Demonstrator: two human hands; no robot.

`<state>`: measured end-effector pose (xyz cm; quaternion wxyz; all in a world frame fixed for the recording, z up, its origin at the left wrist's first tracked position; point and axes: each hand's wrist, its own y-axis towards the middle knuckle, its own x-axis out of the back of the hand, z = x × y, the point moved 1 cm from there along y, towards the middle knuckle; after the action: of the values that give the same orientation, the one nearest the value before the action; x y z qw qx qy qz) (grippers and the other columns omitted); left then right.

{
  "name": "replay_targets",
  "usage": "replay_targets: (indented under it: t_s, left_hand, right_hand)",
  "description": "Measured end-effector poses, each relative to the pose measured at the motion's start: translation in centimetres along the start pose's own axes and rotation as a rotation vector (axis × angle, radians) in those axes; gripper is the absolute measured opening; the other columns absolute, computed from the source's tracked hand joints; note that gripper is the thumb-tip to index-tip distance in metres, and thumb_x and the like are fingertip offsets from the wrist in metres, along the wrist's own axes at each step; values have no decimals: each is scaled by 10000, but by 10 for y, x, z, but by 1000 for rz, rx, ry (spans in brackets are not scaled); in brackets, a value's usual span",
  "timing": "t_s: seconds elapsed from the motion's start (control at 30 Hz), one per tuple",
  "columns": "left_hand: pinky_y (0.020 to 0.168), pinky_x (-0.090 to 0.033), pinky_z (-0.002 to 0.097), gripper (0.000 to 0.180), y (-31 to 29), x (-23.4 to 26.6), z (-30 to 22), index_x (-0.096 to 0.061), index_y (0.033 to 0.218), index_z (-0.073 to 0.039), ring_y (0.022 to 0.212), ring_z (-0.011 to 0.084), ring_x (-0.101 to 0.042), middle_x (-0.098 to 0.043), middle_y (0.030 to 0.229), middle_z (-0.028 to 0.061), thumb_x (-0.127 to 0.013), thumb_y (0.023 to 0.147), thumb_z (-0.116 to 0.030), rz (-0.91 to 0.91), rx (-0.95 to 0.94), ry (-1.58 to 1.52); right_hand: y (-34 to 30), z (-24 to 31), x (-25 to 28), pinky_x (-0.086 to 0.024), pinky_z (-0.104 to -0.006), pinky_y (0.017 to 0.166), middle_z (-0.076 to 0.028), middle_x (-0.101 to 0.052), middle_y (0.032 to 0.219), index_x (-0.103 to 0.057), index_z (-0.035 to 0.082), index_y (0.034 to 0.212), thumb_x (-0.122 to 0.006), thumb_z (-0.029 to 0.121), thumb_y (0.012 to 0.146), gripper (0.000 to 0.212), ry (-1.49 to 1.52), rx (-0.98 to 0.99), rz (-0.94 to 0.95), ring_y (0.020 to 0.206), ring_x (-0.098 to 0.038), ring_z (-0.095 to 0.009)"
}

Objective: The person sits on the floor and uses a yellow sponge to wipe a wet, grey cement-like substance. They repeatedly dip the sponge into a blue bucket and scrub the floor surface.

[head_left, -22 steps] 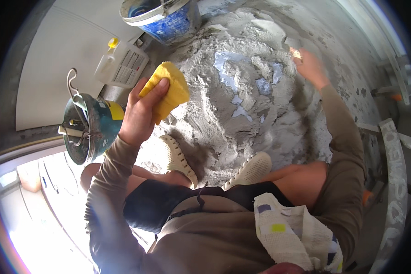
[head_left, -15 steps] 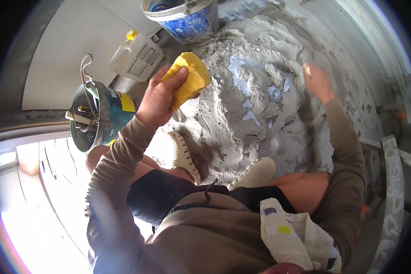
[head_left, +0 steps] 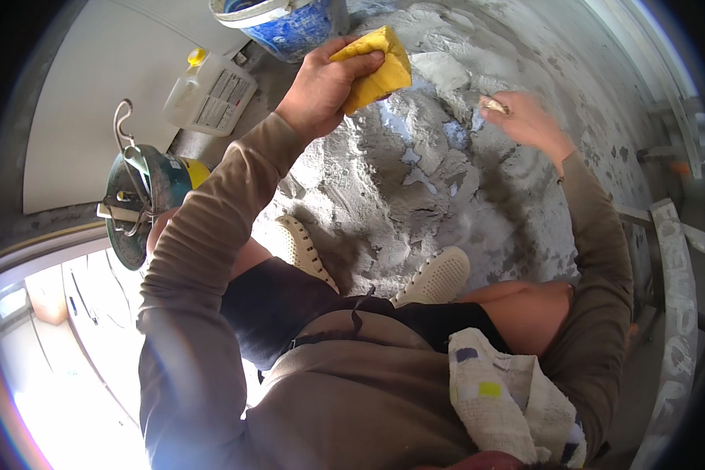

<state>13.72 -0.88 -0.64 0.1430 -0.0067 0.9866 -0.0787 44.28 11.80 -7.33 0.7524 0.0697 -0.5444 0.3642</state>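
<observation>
My left hand (head_left: 321, 84) grips a thick yellow sponge (head_left: 380, 69), raised over the far left part of a grey mortar heap (head_left: 384, 180). The thumb presses on its near face. On the other side, my right hand (head_left: 525, 121) is closed round a tool with a pale, wood-like handle end (head_left: 493, 105). It is slightly blurred, low over the right part of the heap. The tool's far end cannot be told from the mortar around it. Between the two hands, bluish-white patches (head_left: 456, 135) show among the grey lumps.
A blue bucket (head_left: 298, 31) with a white rim stands at the far left of the mortar. Nearby are a white canister (head_left: 210, 94) with a yellow cap and a dark green bucket (head_left: 168, 184) holding tools. A mortar-smeared bar (head_left: 670, 313) runs along the right. My cream clogs (head_left: 435, 276) stand at the heap's near edge.
My left hand has carried the sponge up and to the right, farther over the mortar. My right hand has shifted left, toward the middle of the heap. The view has shifted slightly.
</observation>
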Motion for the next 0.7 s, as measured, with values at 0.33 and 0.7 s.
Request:
replay_targets:
  t_s: [0.33,0.7]
  left_hand:
    - [795,-594,355,346,46,-5,40,-504,1256,-21,1027,234,-639,-582,1164,122,-630,940,-83,-49,-18,7]
    - [509,-460,287,254,73,-46,47,-557,1159,-69,794,176,-639,-638,985,91,-638,941,-170,63,97,-261]
  right_hand:
    - [-33,51,-20,-440,-282,425,-65,-587,735,-590,-1,989,-596,366,998,367,1068,-380,420,532,-550,-127]
    - [-41,73,-22,-432,-271,432,-45,-578,738,-580,19,948,-579,381,1004,367,1098,-415,484,548,-543,-117]
